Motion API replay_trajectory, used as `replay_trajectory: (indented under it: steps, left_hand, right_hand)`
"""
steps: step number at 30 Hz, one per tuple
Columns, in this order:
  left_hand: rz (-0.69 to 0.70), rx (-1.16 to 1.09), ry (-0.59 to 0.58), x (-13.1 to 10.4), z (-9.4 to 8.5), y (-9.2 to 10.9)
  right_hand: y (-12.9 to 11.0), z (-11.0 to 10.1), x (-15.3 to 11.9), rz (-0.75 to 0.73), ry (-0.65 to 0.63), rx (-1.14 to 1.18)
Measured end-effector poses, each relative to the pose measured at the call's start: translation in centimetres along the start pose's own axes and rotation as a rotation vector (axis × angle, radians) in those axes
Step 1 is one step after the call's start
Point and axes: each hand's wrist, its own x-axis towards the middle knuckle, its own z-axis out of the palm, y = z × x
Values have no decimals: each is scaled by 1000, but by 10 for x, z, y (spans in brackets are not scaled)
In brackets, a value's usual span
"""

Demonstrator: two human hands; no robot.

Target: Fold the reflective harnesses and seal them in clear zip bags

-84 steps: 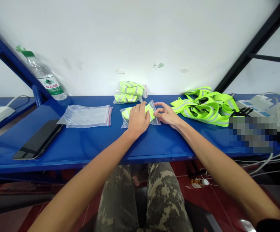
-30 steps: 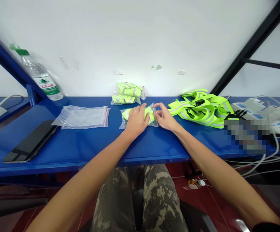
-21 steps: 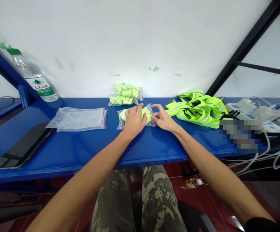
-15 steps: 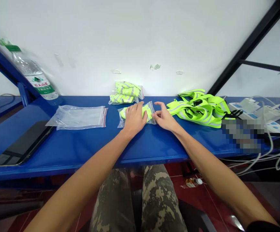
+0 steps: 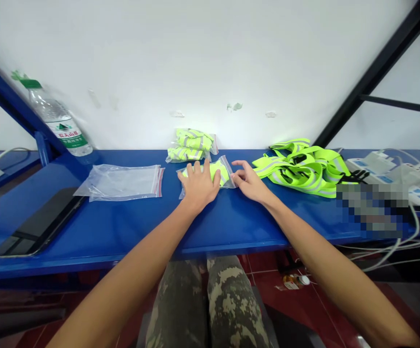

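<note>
A clear zip bag (image 5: pixel 225 173) with folded yellow-green reflective strap inside lies on the blue table, near the middle. My left hand (image 5: pixel 200 184) rests on its left part, palm down, fingers spread. At the bag's right end, my right hand (image 5: pixel 249 181) has thumb and fingertips closed at the zip edge, with the index finger raised. Behind it are stacked filled bags (image 5: pixel 191 143). Loose yellow-green straps (image 5: pixel 304 169) with black buckles are heaped to the right. Flat clear bags (image 5: pixel 123 182) with red zip lines lie on the left.
A black phone or tablet (image 5: pixel 39 222) lies at the left, and a water bottle (image 5: pixel 65 125) leans by the blue frame. White adapters and cables (image 5: pixel 394 166) crowd the right end. A white wall (image 5: pixel 202 58) rises behind the blue table (image 5: pixel 123 237).
My left hand has spread its fingers wider over the left part of the bag. My right hand stays at the zip end. The whole view has shifted slightly.
</note>
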Motion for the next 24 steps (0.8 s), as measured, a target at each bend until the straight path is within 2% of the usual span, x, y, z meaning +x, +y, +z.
replay_trajectory:
  steps: [3,5,7,10,13,15,18,21,24]
  left_hand:
    - [17,-19,-69,-1,1,4]
    - [26,-62,-97,3,4,5]
    - [26,-160,-116,12,8,5]
    - [65,-392,-53,26,16,2]
    - [119,-585,103,34,20,0]
    - [131,-649,203,35,18,0]
    - [159,-677,292,32,14,2]
    - [140,-649,363,28,11,4]
    - [126,-599,373,26,13,6]
  right_hand:
    - [-9,4,-5,-225,184,-318]
    - [-17,7,-9,-373,148,-503]
    - [-23,9,-13,-419,43,-638]
    - [-28,8,-15,-357,-20,-809]
    - [-34,1,-14,-262,-47,-976]
    - [-40,-3,-11,-200,-58,-1071]
    - [-53,-10,-1,-173,-61,-1176]
    - [-58,-19,18,-124,27,-1254]
    - [-43,-29,40,-58,208,-1270]
